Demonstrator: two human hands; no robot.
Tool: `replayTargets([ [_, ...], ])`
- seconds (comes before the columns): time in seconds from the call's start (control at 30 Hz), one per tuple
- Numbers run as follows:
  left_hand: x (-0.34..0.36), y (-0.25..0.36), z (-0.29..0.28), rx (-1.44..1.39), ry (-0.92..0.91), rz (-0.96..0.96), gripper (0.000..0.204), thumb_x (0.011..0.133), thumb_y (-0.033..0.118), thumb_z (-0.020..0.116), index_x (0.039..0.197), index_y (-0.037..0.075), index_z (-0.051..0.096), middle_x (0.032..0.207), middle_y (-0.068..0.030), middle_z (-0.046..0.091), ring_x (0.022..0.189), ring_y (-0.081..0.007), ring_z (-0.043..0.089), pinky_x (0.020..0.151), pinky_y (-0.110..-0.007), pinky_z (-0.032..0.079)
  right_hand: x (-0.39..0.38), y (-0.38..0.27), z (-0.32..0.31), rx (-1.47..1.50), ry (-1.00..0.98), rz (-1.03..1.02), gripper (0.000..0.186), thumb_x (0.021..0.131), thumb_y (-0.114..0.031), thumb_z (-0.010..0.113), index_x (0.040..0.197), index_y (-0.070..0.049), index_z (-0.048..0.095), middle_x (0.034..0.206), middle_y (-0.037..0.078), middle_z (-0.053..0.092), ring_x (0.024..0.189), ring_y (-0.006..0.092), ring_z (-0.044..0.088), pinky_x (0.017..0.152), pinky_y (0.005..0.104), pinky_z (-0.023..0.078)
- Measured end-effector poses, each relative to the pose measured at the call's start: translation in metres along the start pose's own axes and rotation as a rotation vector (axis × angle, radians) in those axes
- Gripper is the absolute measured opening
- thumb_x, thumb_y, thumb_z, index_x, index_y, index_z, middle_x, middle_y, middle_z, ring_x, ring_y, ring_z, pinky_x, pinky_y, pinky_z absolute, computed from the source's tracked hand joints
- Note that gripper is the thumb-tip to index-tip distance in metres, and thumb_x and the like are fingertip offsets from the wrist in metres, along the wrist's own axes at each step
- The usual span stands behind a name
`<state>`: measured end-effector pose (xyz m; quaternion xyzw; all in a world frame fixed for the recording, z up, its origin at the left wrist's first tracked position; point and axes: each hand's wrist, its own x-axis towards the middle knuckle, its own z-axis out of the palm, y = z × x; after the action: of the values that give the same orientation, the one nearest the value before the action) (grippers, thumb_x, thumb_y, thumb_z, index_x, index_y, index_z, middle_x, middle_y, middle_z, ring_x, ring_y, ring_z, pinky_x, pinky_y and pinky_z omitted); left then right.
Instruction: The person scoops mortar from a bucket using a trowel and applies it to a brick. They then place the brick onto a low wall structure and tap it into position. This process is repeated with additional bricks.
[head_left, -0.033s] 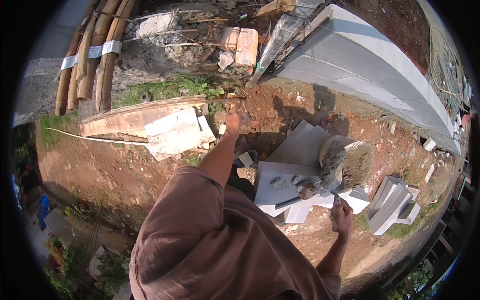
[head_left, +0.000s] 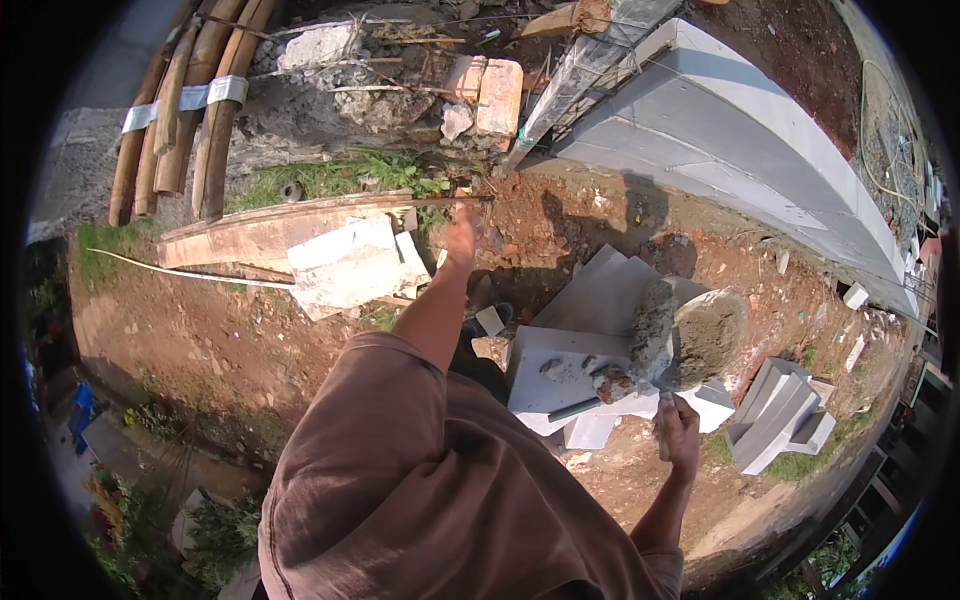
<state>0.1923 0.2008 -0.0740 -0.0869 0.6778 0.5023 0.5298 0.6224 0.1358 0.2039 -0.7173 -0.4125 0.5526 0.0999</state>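
Observation:
My right hand (head_left: 678,436) is closed around the handle of a trowel, whose blade carries wet grey mortar (head_left: 652,325) beside a round bucket (head_left: 710,342) of mortar. Underneath them are stacked pale grey blocks (head_left: 568,375), with lumps of mortar and a dark bar lying on top. My left hand (head_left: 460,232) is stretched forward near the end of a long wooden board (head_left: 225,242); its fingers are too small and unclear to read.
Bamboo poles (head_left: 178,130) lie at upper left, near rubble and bricks (head_left: 498,98). A pale block wall (head_left: 760,150) and concrete post (head_left: 565,85) stand ahead. More blocks (head_left: 770,415) are stacked at right, a white sheet (head_left: 345,265) at left.
My right hand and the loaded trowel have shifted slightly left, showing more of the bucket's inside. My left hand has barely moved.

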Motion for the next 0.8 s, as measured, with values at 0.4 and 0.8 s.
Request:
replayTargets([
  [0.4,0.082,0.121,0.019,-0.66,-0.15,-0.087,0.078,0.089,0.064,0.014,0.145,0.009,0.006,0.149,-0.0205,0.005,0.138,-0.0372,0.01,0.108,-0.057,0.01,0.178,-0.205,0.211,-0.928,-0.003,-0.829,0.036,0.079,-0.026,0.062,0.11,-0.009,0.059,0.076,0.011,0.064,0.064,0.0263,0.062,0.06,0.0356,0.05],
  [0.8,0.1,0.128,0.041,-0.773,-0.104,-0.09,0.08,0.09,0.063,0.02,0.144,0.005,0.009,0.149,-0.0194,0.011,0.136,-0.0348,0.018,0.108,-0.054,0.013,0.225,-0.161,0.304,-0.471,0.098,-0.742,0.042,0.085,-0.024,0.059,0.118,0.001,0.053,0.085,0.013,0.058,0.073,0.0249,0.058,0.064,0.0367,0.047],
])
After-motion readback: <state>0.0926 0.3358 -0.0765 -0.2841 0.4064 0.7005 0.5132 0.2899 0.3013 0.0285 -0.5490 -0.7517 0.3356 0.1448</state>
